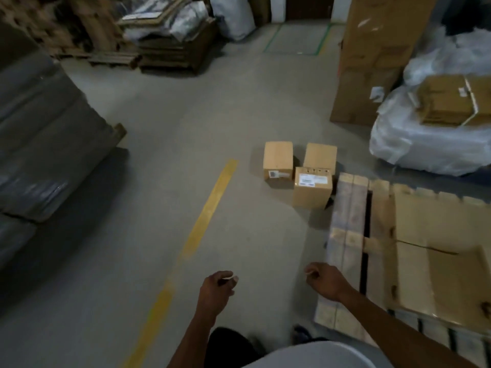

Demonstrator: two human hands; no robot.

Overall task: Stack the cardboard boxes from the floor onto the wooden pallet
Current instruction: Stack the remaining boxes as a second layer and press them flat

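Shrink-wrapped grey pallet loads (45, 144) fill the left side of the room, their film dull under the dim light. Behind them, at the back wall, a heap of brown cardboard and broken-down wooden pallets (170, 46) carries crumpled plastic sheeting. A worn yellow painted line (204, 213) runs diagonally across the grey concrete floor (164, 144).

Low in the view, the person's left hand (216, 288) hangs over the floor beside that line, fingers loosely curled and holding nothing. The right hand (325, 281) hangs just beside the near edge of the pallet, also loosely curled and empty.

Further on, three small brown cardboard boxes (300, 172) stand together on the floor, touching or almost touching one another; two of them show white labels. The nearest box sits just beside the far corner of the pale wooden pallet (350, 208). A flat sheet of brown cardboard (438, 248) lies over most of the pallet's top, and none of the boxes is on it.

At the right, a tall brown cardboard carton (372, 57) stands upright, and beside it a white plastic-wrapped bundle (430, 139) bears a strapped stack of flattened cardboard (451, 102).
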